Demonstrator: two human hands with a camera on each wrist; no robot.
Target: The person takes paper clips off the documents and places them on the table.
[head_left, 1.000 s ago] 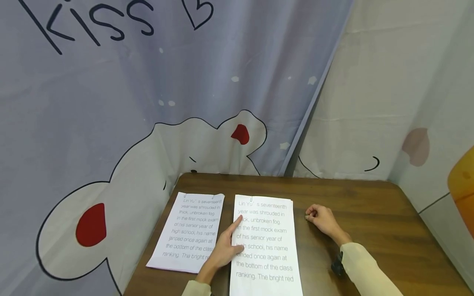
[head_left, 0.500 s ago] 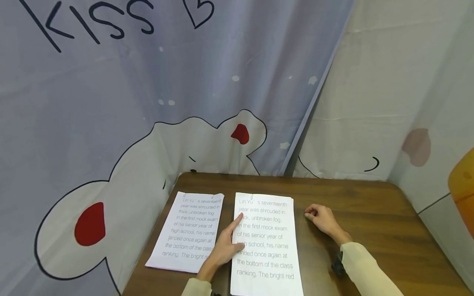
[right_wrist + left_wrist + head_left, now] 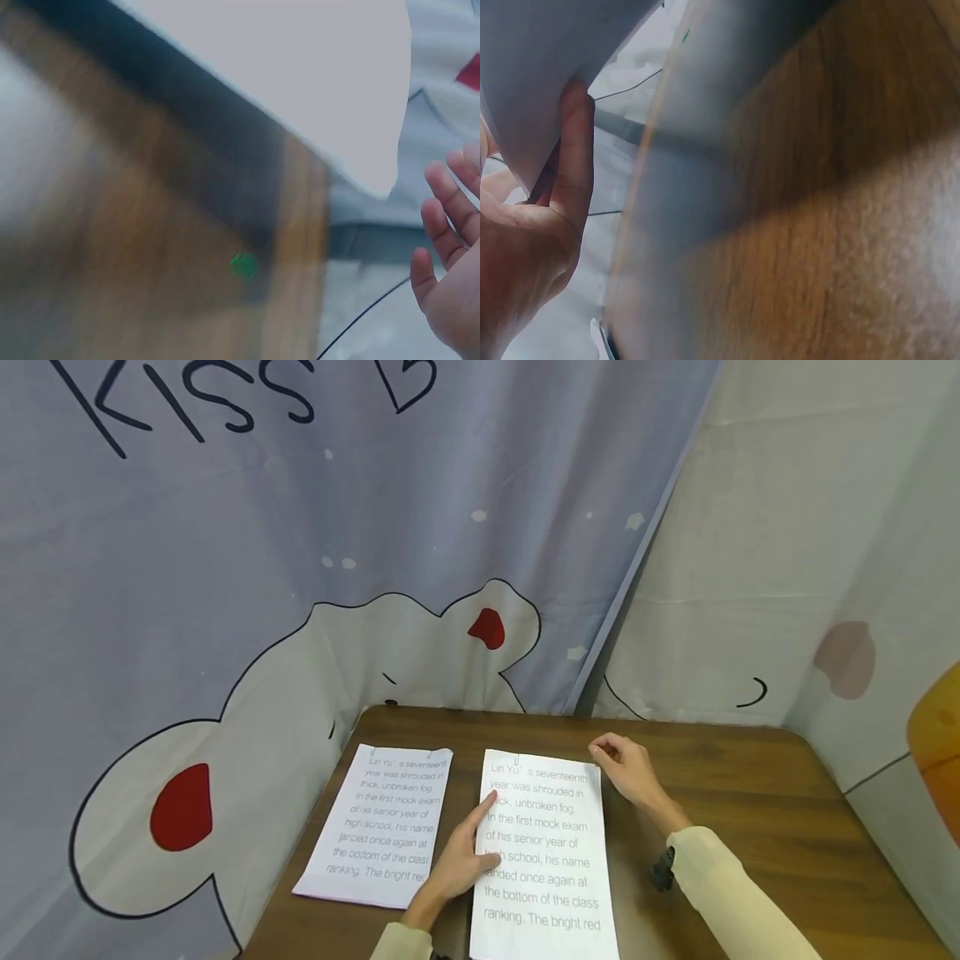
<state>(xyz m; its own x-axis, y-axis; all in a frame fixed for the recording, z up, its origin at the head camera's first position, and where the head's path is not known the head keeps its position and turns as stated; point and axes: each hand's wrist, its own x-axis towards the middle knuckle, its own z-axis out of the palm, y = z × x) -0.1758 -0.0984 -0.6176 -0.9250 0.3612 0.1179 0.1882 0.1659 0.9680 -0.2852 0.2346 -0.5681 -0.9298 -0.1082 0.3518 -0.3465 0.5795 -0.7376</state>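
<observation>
- Head view: the left hand (image 3: 457,860) grips the left edge of the held paper stack (image 3: 542,860), with two of its digits lying over the printed front page.
- Head view: the held paper stack is above the right half of the second paper stack's row, in front of the person; its lower edge runs out of the frame.
- Head view: one paper clip (image 3: 516,760) sits on its top edge, left of the middle.
- Head view: the right hand (image 3: 628,770) is at the upper right corner of the held paper stack, fingers bent and tips close together. Whether the tips pinch anything cannot be told. The two hands are apart.
- Head view: the second paper stack (image 3: 375,827) lies to the left on the wooden table (image 3: 757,810), bearing similar text. A printed curtain (image 3: 420,493) hangs behind the table.
- Head view: a dark band (image 3: 663,870) is at the right wrist, beside a pale sleeve (image 3: 738,893).
- Left wrist view: one finger of the left hand lies along the shaded face of the held paper stack, with the edge toward the palm.
- Right wrist view: several fingers of the right hand are spread and slightly bent, near the paper corner. A small green object (image 3: 244,265) shows blurred against the table; its exact form is unclear.
</observation>
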